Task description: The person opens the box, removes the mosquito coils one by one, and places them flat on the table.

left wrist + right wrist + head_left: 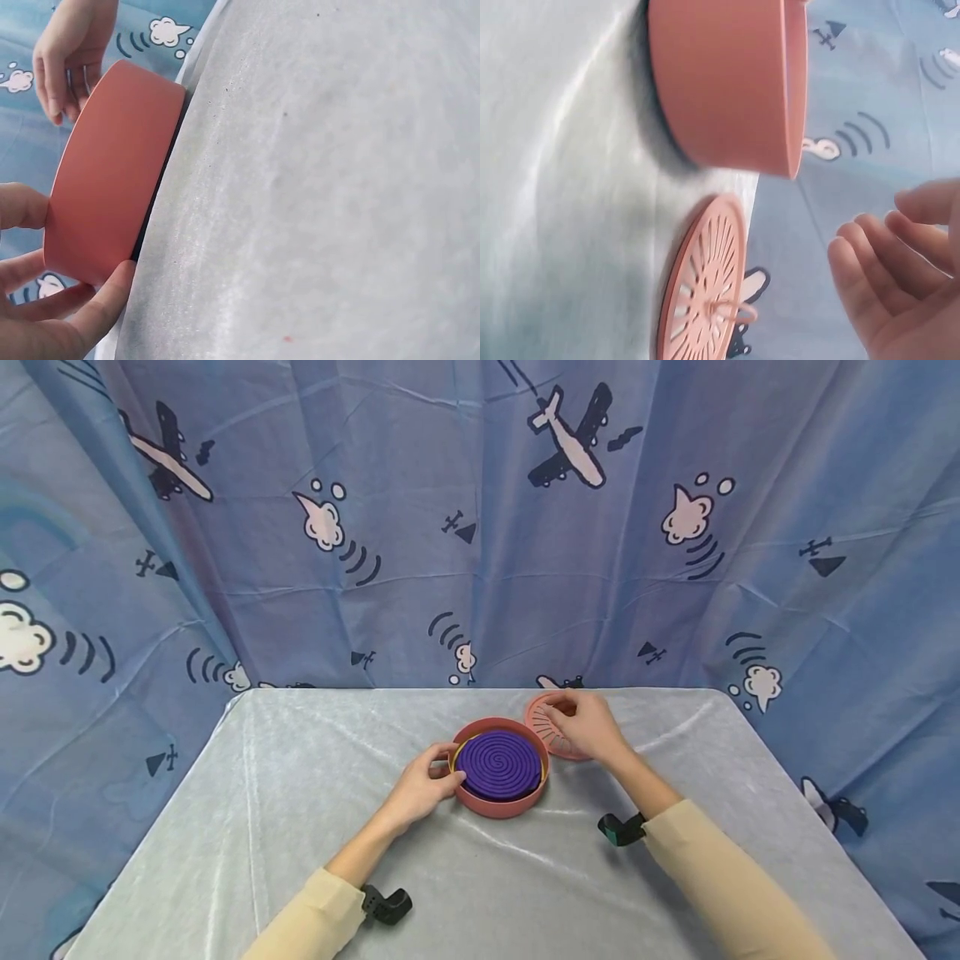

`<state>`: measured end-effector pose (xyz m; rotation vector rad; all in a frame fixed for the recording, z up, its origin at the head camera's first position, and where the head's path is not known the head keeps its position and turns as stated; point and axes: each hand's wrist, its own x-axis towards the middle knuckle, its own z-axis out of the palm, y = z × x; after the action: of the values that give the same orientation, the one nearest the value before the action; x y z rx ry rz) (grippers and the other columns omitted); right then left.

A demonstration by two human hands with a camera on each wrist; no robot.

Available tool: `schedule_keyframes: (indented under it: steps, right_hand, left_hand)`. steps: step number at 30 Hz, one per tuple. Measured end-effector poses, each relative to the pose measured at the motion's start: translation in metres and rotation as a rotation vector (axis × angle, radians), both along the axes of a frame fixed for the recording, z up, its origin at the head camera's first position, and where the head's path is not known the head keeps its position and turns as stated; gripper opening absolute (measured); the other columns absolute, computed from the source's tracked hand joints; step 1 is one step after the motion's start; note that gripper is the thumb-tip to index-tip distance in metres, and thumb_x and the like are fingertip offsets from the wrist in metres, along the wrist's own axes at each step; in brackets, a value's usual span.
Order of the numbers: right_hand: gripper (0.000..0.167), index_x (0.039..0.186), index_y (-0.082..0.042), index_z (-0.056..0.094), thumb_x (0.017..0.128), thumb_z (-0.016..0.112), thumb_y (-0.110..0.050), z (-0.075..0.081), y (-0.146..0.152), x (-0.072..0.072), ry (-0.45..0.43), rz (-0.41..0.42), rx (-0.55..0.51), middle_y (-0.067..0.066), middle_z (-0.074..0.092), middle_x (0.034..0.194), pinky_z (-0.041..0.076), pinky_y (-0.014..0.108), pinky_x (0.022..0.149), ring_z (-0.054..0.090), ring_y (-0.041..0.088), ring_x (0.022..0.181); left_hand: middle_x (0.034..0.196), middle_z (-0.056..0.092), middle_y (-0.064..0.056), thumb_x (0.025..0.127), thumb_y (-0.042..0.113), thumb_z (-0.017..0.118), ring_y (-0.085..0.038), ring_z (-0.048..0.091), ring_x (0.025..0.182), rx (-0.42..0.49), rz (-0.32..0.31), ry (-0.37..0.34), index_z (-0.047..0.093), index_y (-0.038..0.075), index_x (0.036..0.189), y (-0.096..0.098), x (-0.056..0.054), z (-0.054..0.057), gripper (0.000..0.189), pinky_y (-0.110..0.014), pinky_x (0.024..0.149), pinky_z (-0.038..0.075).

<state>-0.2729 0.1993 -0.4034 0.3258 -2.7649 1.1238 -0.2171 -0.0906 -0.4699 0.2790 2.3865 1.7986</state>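
A round salmon-pink box sits on the cloth, with a purple mosquito coil lying flat inside and a thin yellow edge around it. My left hand grips the box's left side, thumb near the front and fingers farther back; in the left wrist view the fingers spread along the wall. Behind and right of the box lies a slotted pink lid with a small ring handle. Over this lid hovers my right hand; its fingers are loosely bent and hold nothing in the right wrist view.
A pale, slightly creased cloth covers the table. Behind it hangs a blue curtain printed with planes and clouds. A dark wrist camera sits below the left wrist, another beside the right.
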Motion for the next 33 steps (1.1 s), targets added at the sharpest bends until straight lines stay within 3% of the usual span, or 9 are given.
schedule_keyframes:
  steps: [5, 11, 15, 17, 22, 24, 33]
  right_hand:
    - [0.025, 0.115, -0.004, 0.073, 0.098, 0.068, -0.022, 0.0, -0.013, 0.004, 0.018, 0.038, 0.012, 0.008, 0.072, 0.103, 0.056, 0.044, 0.085, 0.066, 0.025, 0.096]
    - [0.029, 0.118, 0.0, 0.071, 0.097, 0.069, -0.02, -0.006, -0.029, 0.007, 0.036, 0.127, 0.019, 0.013, 0.072, 0.108, 0.057, 0.046, 0.087, 0.068, 0.028, 0.097]
    - [0.035, 0.123, -0.002, 0.069, 0.098, 0.069, -0.027, -0.01, -0.039, 0.009, -0.002, 0.142, 0.048, 0.012, 0.072, 0.112, 0.056, 0.045, 0.089, 0.067, 0.027, 0.101]
    - [0.037, 0.125, -0.004, 0.069, 0.098, 0.068, -0.03, -0.012, -0.045, 0.01, -0.025, 0.15, 0.067, 0.011, 0.071, 0.114, 0.046, 0.053, 0.105, 0.066, 0.029, 0.106]
    - [0.042, 0.128, -0.005, 0.067, 0.097, 0.069, -0.035, -0.016, -0.055, 0.01, -0.066, 0.169, 0.125, 0.012, 0.07, 0.12, 0.039, 0.057, 0.111, 0.063, 0.03, 0.115]
    - [0.044, 0.129, -0.005, 0.066, 0.097, 0.068, -0.036, -0.019, -0.058, 0.008, -0.084, 0.174, 0.141, 0.013, 0.068, 0.123, 0.05, 0.05, 0.102, 0.063, 0.029, 0.116]
    - [0.044, 0.129, -0.005, 0.066, 0.097, 0.069, -0.035, -0.028, -0.069, 0.003, -0.085, 0.185, 0.235, 0.013, 0.067, 0.126, 0.049, 0.048, 0.103, 0.061, 0.029, 0.119]
  left_hand:
    - [0.138, 0.054, -0.018, 0.095, 0.013, 0.071, -0.032, 0.061, 0.118, -0.002, 0.0, 0.002, 0.057, 0.008, 0.14, 0.0, 0.0, 0.0, 0.047, -0.033, 0.082, 0.061]
    - [0.138, 0.054, -0.018, 0.095, 0.013, 0.07, -0.032, 0.062, 0.117, -0.001, 0.001, -0.004, 0.057, 0.009, 0.14, 0.0, 0.002, 0.002, 0.047, -0.033, 0.082, 0.061]
    - [0.138, 0.054, -0.019, 0.095, 0.013, 0.07, -0.033, 0.062, 0.118, 0.004, -0.003, -0.002, 0.057, 0.008, 0.14, 0.0, 0.002, 0.001, 0.047, -0.033, 0.082, 0.061]
    - [0.138, 0.054, -0.019, 0.095, 0.013, 0.07, -0.033, 0.062, 0.118, 0.006, -0.004, -0.002, 0.057, 0.008, 0.14, 0.0, 0.001, 0.0, 0.047, -0.034, 0.082, 0.061]
    - [0.138, 0.054, -0.02, 0.095, 0.014, 0.07, -0.033, 0.062, 0.117, 0.005, -0.006, -0.002, 0.057, 0.008, 0.14, -0.001, 0.0, -0.003, 0.047, -0.034, 0.082, 0.061]
    - [0.138, 0.054, -0.02, 0.095, 0.014, 0.07, -0.033, 0.062, 0.117, 0.005, -0.007, 0.0, 0.057, 0.008, 0.14, -0.002, -0.001, -0.004, 0.047, -0.034, 0.082, 0.061]
    - [0.139, 0.054, -0.019, 0.096, 0.014, 0.07, -0.031, 0.063, 0.117, 0.002, -0.004, -0.012, 0.056, 0.009, 0.141, 0.0, -0.001, -0.002, 0.048, -0.033, 0.082, 0.06]
